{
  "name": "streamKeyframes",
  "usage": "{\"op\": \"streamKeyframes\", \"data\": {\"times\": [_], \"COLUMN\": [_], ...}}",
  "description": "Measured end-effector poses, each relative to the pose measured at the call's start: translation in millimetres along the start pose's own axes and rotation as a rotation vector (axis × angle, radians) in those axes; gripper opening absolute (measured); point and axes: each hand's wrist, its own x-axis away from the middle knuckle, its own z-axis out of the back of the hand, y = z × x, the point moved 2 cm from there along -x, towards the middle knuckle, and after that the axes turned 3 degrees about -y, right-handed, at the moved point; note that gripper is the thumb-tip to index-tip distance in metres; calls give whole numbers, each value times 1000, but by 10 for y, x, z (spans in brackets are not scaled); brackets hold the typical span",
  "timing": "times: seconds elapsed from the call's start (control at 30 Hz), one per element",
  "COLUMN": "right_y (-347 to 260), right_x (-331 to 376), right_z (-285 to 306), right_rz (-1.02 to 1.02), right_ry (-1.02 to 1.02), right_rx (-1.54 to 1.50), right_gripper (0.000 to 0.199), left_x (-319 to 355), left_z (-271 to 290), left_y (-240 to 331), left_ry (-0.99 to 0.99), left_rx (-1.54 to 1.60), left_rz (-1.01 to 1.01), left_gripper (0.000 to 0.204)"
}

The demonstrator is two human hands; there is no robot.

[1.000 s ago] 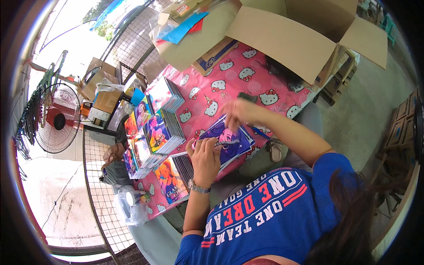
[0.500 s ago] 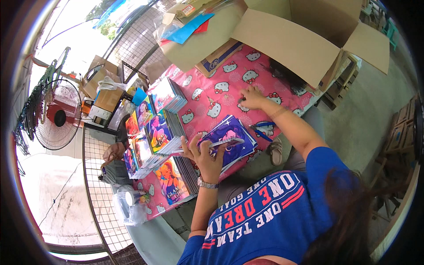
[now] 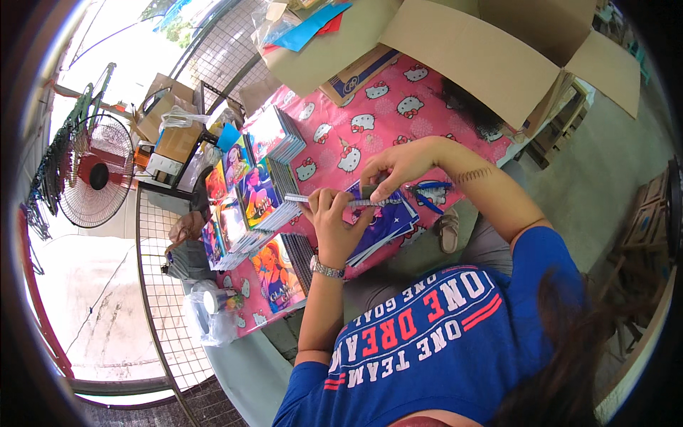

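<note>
My left hand [image 3: 333, 219] grips a thin notebook [image 3: 297, 198] tilted up on edge, its spiral-bound edge facing up. My right hand [image 3: 402, 169] is closed at that edge, pinching a small dark grey piece [image 3: 368, 191] whose kind I cannot make out. Beneath both hands lie purple-covered notebooks [image 3: 398, 226], partly hidden. Blue-handled pliers [image 3: 430, 206] rest just right of them. A dark coil-like line crosses my right forearm.
Stacks of colourful notebooks [image 3: 257, 196] stand on the left of the pink patterned tablecloth [image 3: 334, 117]. One bound stack [image 3: 274, 277] is nearer me. A large open carton [image 3: 469, 53] occupies the far right, and a fan [image 3: 99, 174] stands far left.
My right hand has come left and nearer, from the bare tablecloth to the notebook's edge, with the small dark piece. My left hand still holds the notebook, now turned more on edge.
</note>
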Motion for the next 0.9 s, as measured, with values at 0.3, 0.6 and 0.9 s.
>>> {"op": "streamKeyframes", "data": {"times": [0.3, 0.6, 0.9], "right_y": [-115, -122, -6], "right_x": [-126, -186, -297], "right_z": [-59, 108, 268], "right_rz": [285, -69, -192], "right_ry": [45, 11, 37], "right_rx": [-259, 47, 128], "right_gripper": [55, 71, 62], "left_x": [-18, -52, -60], "left_z": [34, 3, 50], "left_y": [-158, -189, -307], "left_ry": [-102, -36, 9], "left_rx": [174, 185, 101], "left_rz": [64, 63, 132], "left_gripper": [37, 42, 41]}}
